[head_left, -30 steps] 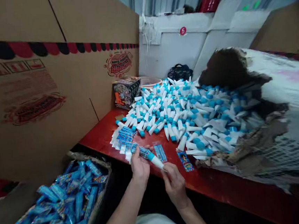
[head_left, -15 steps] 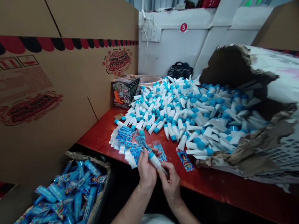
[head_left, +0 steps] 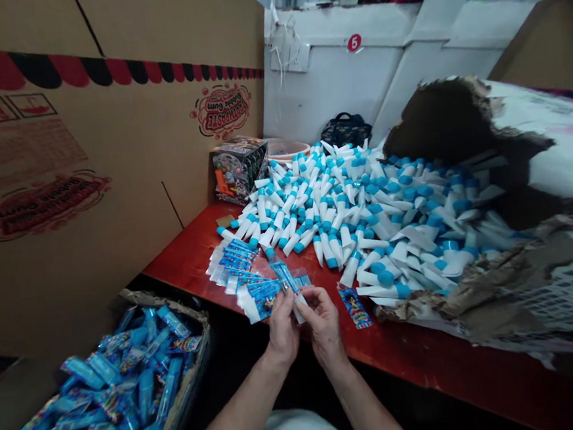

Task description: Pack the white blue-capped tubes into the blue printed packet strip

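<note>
Both hands meet over the front edge of the red table point(head_left: 180, 261). My left hand point(head_left: 282, 329) is closed on the lower part of a blue printed sleeve point(head_left: 282, 273) with a tube in it. My right hand point(head_left: 324, 319) pinches the white lower end point(head_left: 299, 311) of that same tube. Just left of the hands lies a fanned row of flat blue printed sleeves point(head_left: 253, 288) with clear ends. A single printed card point(head_left: 355, 308) rests on the table to the right. Behind is a large heap of white tubes with blue caps point(head_left: 326, 205).
At lower left stands a box of wrapped blue tubes point(head_left: 126, 389). A torn carton point(head_left: 532, 274) lies on the right, a tall cardboard panel point(head_left: 159, 139) on the left. A small printed box point(head_left: 240, 169), pink basin point(head_left: 285, 149) and dark bag point(head_left: 345, 131) sit at the back.
The tube, earlier bare between my hands, now sits inside the blue sleeve. My right hand has moved up and closer to my left hand. The view has shifted slightly.
</note>
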{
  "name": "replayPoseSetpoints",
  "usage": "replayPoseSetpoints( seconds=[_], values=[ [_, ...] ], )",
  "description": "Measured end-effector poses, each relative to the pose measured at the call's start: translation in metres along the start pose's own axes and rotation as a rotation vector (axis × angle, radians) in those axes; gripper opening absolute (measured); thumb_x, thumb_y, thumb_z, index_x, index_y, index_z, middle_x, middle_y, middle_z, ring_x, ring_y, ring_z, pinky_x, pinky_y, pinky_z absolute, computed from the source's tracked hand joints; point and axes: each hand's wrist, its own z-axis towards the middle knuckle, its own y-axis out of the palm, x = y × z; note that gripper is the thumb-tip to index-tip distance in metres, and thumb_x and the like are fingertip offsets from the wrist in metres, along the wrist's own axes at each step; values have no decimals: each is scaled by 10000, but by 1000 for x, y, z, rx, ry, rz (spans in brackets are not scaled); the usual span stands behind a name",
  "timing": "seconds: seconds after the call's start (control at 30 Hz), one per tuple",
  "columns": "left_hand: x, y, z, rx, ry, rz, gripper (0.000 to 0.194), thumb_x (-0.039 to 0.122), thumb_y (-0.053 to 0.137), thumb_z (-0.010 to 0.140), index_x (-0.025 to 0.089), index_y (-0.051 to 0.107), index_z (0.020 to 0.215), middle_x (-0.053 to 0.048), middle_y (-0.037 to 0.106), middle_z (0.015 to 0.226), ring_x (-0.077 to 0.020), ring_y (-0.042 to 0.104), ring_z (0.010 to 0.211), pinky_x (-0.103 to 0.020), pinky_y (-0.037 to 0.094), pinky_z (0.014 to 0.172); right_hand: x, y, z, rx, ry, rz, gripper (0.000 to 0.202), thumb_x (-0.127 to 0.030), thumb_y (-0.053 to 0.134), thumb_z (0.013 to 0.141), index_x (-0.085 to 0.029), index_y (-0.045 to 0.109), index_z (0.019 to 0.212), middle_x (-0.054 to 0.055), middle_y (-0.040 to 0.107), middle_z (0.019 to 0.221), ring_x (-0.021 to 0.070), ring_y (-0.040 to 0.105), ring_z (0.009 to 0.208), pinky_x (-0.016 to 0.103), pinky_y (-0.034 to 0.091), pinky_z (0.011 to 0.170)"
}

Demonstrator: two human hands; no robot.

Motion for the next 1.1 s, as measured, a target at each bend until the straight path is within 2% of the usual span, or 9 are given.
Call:
replayPoseSetpoints(
  seconds=[0.07, 0.17, 0.3, 0.5, 0.63, 0.77, 0.87, 0.97, 1.1],
  values=[
    [4, -1, 1, -16, -14, -5, 287, 414, 629, 794, 157, 667, 916, -53, 676, 830, -178, 634, 806, -269, 475, 699, 1, -3, 2, -77, 45, -63, 277, -410, 664, 745, -198, 568, 895, 11, 621, 783, 142, 572, 617, 241, 461, 542],
    [1, -5, 0, -19, -1, -15, 327, 432, 603, 811, 157, 672, 974, -87, 691, 948, -223, 626, 953, -326, 472, 822, 11, -14, 3, -144, 85, -240, 251, -446, 588, 799, -198, 555, 772, -23, 550, 617, 113, 477, 487, 217, 378, 445],
    [-9, -10, -6, -45, -72, -16, 284, 341, 709, 737, 160, 681, 955, -76, 700, 963, -233, 624, 987, -356, 431, 927, 16, -27, 6, -77, -20, -334, 276, -440, 530, 831, -191, 543, 715, -2, 563, 673, 126, 499, 570, 222, 389, 502],
    [-3, -6, -9, -39, -91, -107, 308, 419, 623, 797, 166, 662, 969, -100, 679, 1070, -267, 571, 1097, -423, 370, 1002, 6, -27, -6, -254, -63, -515, 253, -415, 491, 855, -184, 593, 831, 5, 585, 720, 148, 528, 651, 238, 416, 594],
    [5, -7, -6, -90, -130, -95, 259, 340, 661, 768, 171, 651, 965, -96, 688, 1017, -269, 601, 1031, -440, 397, 963, 3, -31, -10, -234, -95, -623, 255, -400, 499, 856, -182, 600, 770, -15, 549, 666, 138, 499, 624, 226, 388, 570],
    [23, -14, 5, -60, -129, -144, 220, 284, 640, 778, 167, 635, 965, -72, 683, 841, -228, 645, 808, -423, 471, 837, -7, -37, -8, -421, -108, -663, 263, -369, 518, 861, -179, 590, 693, -30, 513, 635, 118, 462, 593, 213, 350, 538],
    [33, -16, 10, 6, -195, -206, 142, 281, 612, 791, 153, 626, 849, -40, 622, 686, -183, 605, 632, -400, 498, 747, -11, -39, -10, -539, -125, -577, 262, -381, 509, 867, -184, 599, 720, -31, 512, 619, 120, 462, 571, 220, 359, 536],
    [36, -16, 6, 26, -256, -275, 151, 313, 583, 809, 163, 602, 793, -29, 580, 679, -173, 577, 611, -419, 502, 732, -7, -37, -12, -511, -139, -502, 268, -413, 539, 841, -185, 611, 720, -26, 520, 618, 128, 470, 568, 234, 376, 554],
    [33, -14, -6, -8, -252, -301, 162, 317, 578, 815, 160, 587, 776, -26, 555, 690, -163, 558, 618, -404, 503, 733, 2, -30, -11, -432, -174, -514, 265, -427, 604, 788, -179, 640, 701, -9, 556, 663, 140, 484, 601, 245, 392, 580]
  ],
)
